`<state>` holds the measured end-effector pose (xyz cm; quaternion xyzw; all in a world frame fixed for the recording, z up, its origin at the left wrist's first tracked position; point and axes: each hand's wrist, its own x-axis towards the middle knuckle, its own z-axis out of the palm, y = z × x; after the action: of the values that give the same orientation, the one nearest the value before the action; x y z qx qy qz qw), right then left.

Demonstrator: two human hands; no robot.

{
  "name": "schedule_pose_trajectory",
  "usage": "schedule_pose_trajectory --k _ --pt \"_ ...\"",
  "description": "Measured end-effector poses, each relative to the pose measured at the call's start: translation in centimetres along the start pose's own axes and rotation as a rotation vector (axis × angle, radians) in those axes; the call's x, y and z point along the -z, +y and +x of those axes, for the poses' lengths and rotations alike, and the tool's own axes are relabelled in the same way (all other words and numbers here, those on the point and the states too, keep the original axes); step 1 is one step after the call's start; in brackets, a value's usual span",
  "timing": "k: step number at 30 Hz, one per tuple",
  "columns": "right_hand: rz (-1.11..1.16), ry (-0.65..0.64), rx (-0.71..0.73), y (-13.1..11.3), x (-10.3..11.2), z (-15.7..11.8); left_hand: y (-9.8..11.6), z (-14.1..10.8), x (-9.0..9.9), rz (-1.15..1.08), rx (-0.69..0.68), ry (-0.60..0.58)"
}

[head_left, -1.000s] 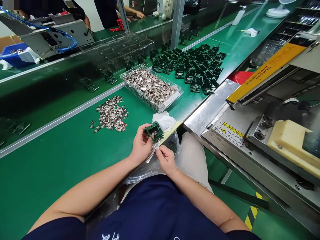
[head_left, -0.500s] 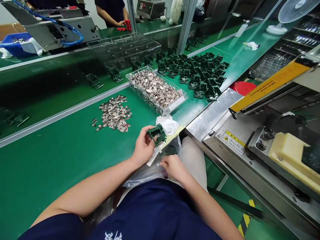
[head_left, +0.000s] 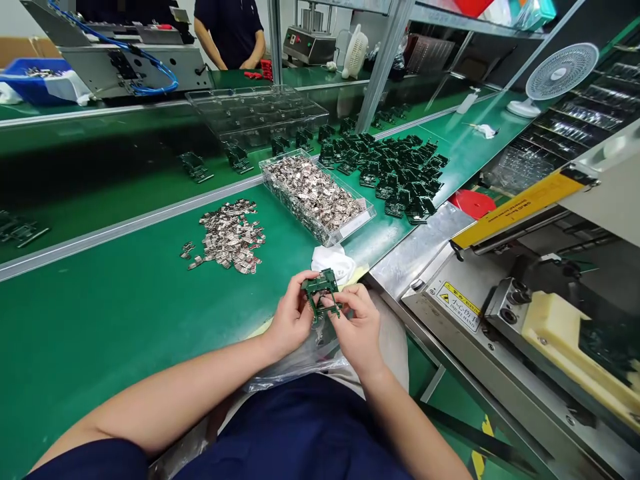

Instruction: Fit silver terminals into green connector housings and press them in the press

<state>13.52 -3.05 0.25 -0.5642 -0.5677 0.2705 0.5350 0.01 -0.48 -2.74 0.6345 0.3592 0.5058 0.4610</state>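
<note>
My left hand (head_left: 291,315) grips a green frame-like part (head_left: 321,292) by its left side, above my lap. On the part's right edge are the closed fingers of my right hand (head_left: 359,327). Whether a small piece is between those fingertips is too small to tell. Just behind the part lies a white cloth (head_left: 334,264). A loose pile of small metal pieces (head_left: 233,239) is on the green table (head_left: 125,320). A clear box (head_left: 353,227) full of similar metal pieces sits behind my hands, beside a heap of dark green parts (head_left: 387,167).
At the right stands a machine with a yellow bar (head_left: 520,210) and a warning label (head_left: 457,307). A clear tray (head_left: 260,113) and a metal post (head_left: 385,67) are behind. Farther back are a white fan (head_left: 560,73) and another person (head_left: 230,33).
My right hand has risen to the green part, which is now turned and held between both hands. The metal strip that showed below it is no longer visible. The camera view has tilted up.
</note>
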Motion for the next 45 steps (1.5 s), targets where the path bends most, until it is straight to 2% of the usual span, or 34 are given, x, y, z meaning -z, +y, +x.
schedule_pose_trajectory --k 5,8,12,14,16,18,20,23,25,26,27,30,31,32,33,35,37,39,42,45 --pt "-0.083 0.041 0.036 0.0 -0.3 -0.2 0.3 -0.3 -0.2 0.040 -0.003 -0.005" --pt "-0.041 0.049 -0.003 0.1 -0.4 -0.3 0.5 -0.4 -0.4 0.021 -0.008 -0.008" --pt "0.254 0.053 -0.232 0.7 -0.4 -0.3 0.8 -0.6 -0.6 -0.015 0.018 -0.019" --pt "0.421 0.006 -0.309 1.0 0.1 -0.3 0.9 -0.7 -0.7 -0.032 0.025 -0.036" --pt "0.451 -0.058 -0.255 1.0 1.5 -0.4 1.1 -0.6 -1.0 -0.033 0.031 -0.061" --pt "0.331 -0.123 -0.095 0.8 4.1 -0.8 1.6 -0.2 -1.7 -0.018 0.045 -0.121" --pt "0.136 -0.161 0.088 0.5 7.5 -1.7 2.4 0.5 -3.1 -0.015 0.049 -0.266" --pt "-0.089 -0.111 0.257 -0.2 13.8 -4.3 4.2 2.6 -6.7 -0.073 0.025 -0.647" --pt "-0.124 0.048 0.257 -0.5 18.1 -6.4 5.8 4.8 -10.3 -0.120 -0.018 -0.873" --pt "-0.115 0.192 0.236 -0.5 20.2 -7.5 6.6 5.9 -12.5 -0.125 -0.065 -0.921" --pt "-0.095 0.372 0.216 -0.5 22.3 -8.5 7.4 7.1 -14.9 -0.112 -0.139 -0.931" --pt "-0.047 0.989 0.203 -0.1 28.1 -10.2 9.7 10.0 -23.0 0.014 -0.387 -0.868" --pt "-0.052 1.133 0.206 0.1 29.8 -10.4 10.4 10.8 -25.5 0.068 -0.421 -0.869" --pt "-0.066 1.215 0.202 0.3 31.3 -10.3 10.9 11.3 -27.8 0.114 -0.419 -0.886" --pt "-0.087 1.239 0.189 0.5 32.6 -10.0 11.4 11.8 -29.8 0.150 -0.390 -0.909" --pt "-0.123 1.156 0.152 0.9 34.4 -9.1 12.1 12.4 -32.0 0.156 -0.308 -0.923" --pt "-0.157 0.998 0.106 1.1 35.4 -7.9 12.3 12.5 -31.7 0.063 -0.247 -0.880" --pt "-0.238 0.858 0.056 1.0 35.7 -6.4 11.9 12.4 -29.0 -0.067 -0.213 -0.815" --pt "-0.422 0.615 -0.062 0.7 35.7 -4.1 10.1 11.9 -22.0 -0.132 -0.150 -0.820" --pt "-0.501 0.406 -0.145 0.3 35.7 -2.2 7.0 11.1 -14.9 -0.020 -0.056 -0.879"
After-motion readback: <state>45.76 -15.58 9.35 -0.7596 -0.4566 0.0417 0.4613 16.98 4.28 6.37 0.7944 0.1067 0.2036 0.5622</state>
